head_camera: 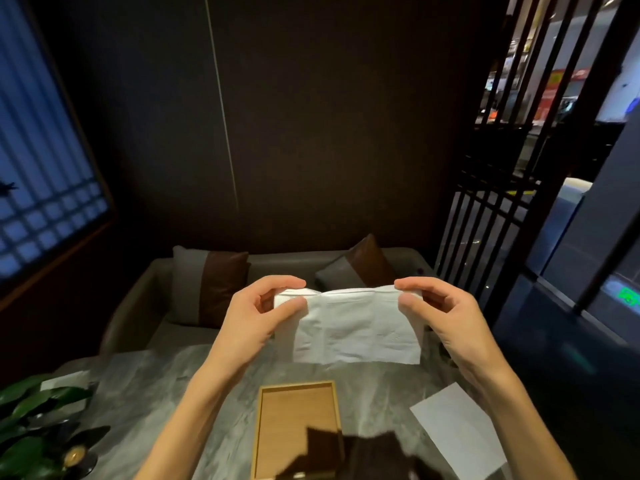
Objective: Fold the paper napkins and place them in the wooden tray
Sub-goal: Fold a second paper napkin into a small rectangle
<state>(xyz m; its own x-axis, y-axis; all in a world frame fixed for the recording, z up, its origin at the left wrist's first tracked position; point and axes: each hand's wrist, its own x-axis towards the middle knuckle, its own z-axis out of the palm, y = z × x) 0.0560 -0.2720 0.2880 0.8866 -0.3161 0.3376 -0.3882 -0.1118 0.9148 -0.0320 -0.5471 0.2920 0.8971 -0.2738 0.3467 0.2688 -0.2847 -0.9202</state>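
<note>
A white paper napkin [356, 327] hangs in the air above the table, folded over along its top edge. My left hand [256, 317] pinches its upper left corner between thumb and fingers. My right hand [446, 317] pinches the upper right corner the same way. Below them the wooden tray [258, 434] lies on the grey marble table [166, 393] with nothing in it; a dark shadow covers its near end. A second white napkin [457, 431] lies flat on the table to the tray's right.
A green plant [31, 427] stands at the table's left edge with a small white card [65, 381] behind it. A grey sofa [138, 317] with two cushions faces me across the table. A dark slatted screen [485, 209] rises on the right.
</note>
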